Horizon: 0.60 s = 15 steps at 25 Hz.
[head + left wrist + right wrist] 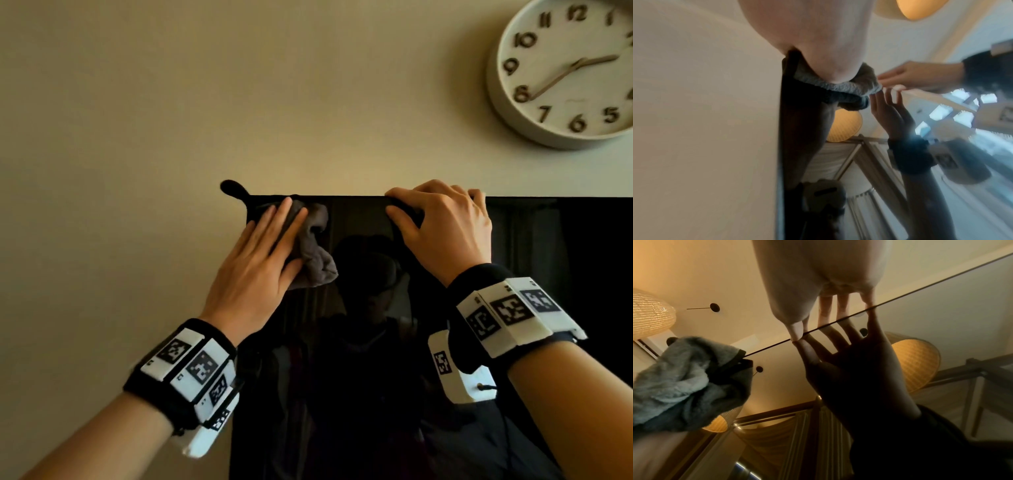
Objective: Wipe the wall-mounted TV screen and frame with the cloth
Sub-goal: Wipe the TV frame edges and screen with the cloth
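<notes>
The black wall-mounted TV screen (376, 359) fills the lower right of the head view, with its top edge (356, 197) running level. A crumpled grey cloth (317, 260) lies against the screen's top left corner. My left hand (291, 236) presses on it with straight fingers, and the cloth bunches out to the right of the thumb. The left wrist view shows the cloth (849, 87) squashed under my palm. My right hand (411, 202) grips the top edge further right, fingers curled over it and thumb on the glass. In the right wrist view its fingertips (797, 332) meet the edge (920, 287), with the cloth (680, 382) at the left.
A round white wall clock (565, 68) hangs above the TV at the upper right. Bare beige wall (137, 137) lies left of and above the screen. A small dark rounded shape (233, 187) pokes out past the TV's top left corner. The glass reflects lamps and the person.
</notes>
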Available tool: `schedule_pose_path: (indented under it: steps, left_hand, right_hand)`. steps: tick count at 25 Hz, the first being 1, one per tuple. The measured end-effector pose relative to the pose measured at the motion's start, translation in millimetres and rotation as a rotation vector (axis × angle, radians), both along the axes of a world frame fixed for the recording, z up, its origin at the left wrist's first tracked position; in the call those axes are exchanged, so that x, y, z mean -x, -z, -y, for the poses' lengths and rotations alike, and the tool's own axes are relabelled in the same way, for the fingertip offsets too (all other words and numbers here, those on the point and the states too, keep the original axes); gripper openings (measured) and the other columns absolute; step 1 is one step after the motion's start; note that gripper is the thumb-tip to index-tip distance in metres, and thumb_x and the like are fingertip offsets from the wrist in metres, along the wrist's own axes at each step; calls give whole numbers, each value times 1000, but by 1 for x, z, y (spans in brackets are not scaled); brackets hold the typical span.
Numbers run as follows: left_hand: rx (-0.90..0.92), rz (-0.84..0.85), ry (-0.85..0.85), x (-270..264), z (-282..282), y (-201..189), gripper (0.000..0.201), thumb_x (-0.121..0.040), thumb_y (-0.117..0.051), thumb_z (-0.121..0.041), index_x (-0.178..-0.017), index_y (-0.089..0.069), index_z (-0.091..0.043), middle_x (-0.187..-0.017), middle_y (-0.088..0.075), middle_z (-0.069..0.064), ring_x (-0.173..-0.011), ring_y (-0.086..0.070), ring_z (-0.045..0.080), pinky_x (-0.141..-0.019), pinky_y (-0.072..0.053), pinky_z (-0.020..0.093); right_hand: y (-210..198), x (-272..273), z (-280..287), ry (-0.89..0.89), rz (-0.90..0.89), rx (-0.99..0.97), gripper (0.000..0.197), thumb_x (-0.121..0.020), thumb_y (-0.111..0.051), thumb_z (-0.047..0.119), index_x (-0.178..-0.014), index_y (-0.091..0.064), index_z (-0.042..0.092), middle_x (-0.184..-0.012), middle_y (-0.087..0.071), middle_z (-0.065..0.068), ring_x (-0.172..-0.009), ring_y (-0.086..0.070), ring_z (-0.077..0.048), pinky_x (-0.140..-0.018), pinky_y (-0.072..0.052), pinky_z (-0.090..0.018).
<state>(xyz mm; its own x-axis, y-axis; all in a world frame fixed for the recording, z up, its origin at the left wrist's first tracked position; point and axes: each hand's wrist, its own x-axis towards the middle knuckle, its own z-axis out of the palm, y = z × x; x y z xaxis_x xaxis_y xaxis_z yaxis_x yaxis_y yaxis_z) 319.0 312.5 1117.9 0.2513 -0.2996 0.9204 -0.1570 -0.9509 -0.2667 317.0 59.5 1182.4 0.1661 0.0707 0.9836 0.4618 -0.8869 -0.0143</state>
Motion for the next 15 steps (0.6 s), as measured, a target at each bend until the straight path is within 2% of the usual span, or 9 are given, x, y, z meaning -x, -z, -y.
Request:
schedule_pose_path:
  steps: [2,4,5,7,9,10,12,13,15]
  left_hand:
    - [58,-15,51,0,1,7,62,-101,-19,-45,-157,-4,-23,-166,-1,1,-152,2,15,-123,-12,38]
    - [124,-28,101,-3,21,14,65,-98,-21,-46,-156,0,-23,-165,2,1,-151,4,14,-123,-6,35]
    - [141,-36,117,-6,31,15,68,-97,-20,-46,-155,2,-21,-165,2,2,-151,3,15,-123,-4,36]
    - [125,-65,82,-9,42,17,68,-94,-13,-43,-153,2,-13,-164,-6,12,-151,-7,23,-124,-6,41]
    - [119,-142,117,-8,42,15,69,-90,-8,-44,-151,4,-14,-162,-12,18,-150,-11,28,-121,-6,40]
    - [172,-185,238,-4,37,14,70,-91,-17,-45,-152,4,-18,-163,-15,15,-150,-14,25,-121,-14,38]
    - [293,-239,562,4,21,15,80,-91,-52,-39,-156,-6,-26,-163,-19,1,-148,-26,16,-115,-34,30]
    - [298,-238,638,8,15,20,85,-90,-61,-32,-156,-9,-25,-164,-17,-5,-148,-25,10,-114,-34,27]
    - [225,-171,569,11,4,34,81,-94,-58,-30,-157,-9,-19,-165,-8,-6,-151,-10,7,-121,-23,28]
  right_hand:
    - [4,2,-13,-14,16,-56,30,-93,-53,41,-119,-65,32,-114,-63,1,-112,-54,-26,-111,-20,-59]
    - [16,10,-44,-130,142,-1,33,-94,-51,33,-124,-62,25,-121,-60,-2,-121,-49,-26,-109,-21,-64]
    - [25,14,-62,-223,197,85,37,-95,-47,30,-129,-59,20,-126,-58,-6,-126,-47,-26,-108,-25,-63]
    - [43,16,-95,-378,175,255,44,-99,-38,25,-140,-46,11,-139,-49,-12,-135,-38,-27,-111,-28,-56]
    - [53,11,-108,-395,78,287,50,-102,-28,31,-148,-32,11,-151,-36,-13,-144,-25,-27,-117,-19,-51]
    - [56,6,-108,-357,53,300,53,-102,-23,36,-150,-25,14,-155,-29,-12,-146,-19,-26,-119,-14,-48]
    - [60,-3,-102,-176,92,379,55,-102,-20,42,-153,-15,22,-158,-20,-11,-146,-16,-28,-120,-13,-45]
    - [62,-8,-96,-55,131,418,55,-102,-21,41,-153,-12,24,-158,-20,-12,-146,-17,-31,-119,-15,-46]
    - [61,-12,-83,150,166,429,56,-99,-25,32,-154,-13,22,-158,-20,-13,-144,-17,-39,-117,-18,-52]
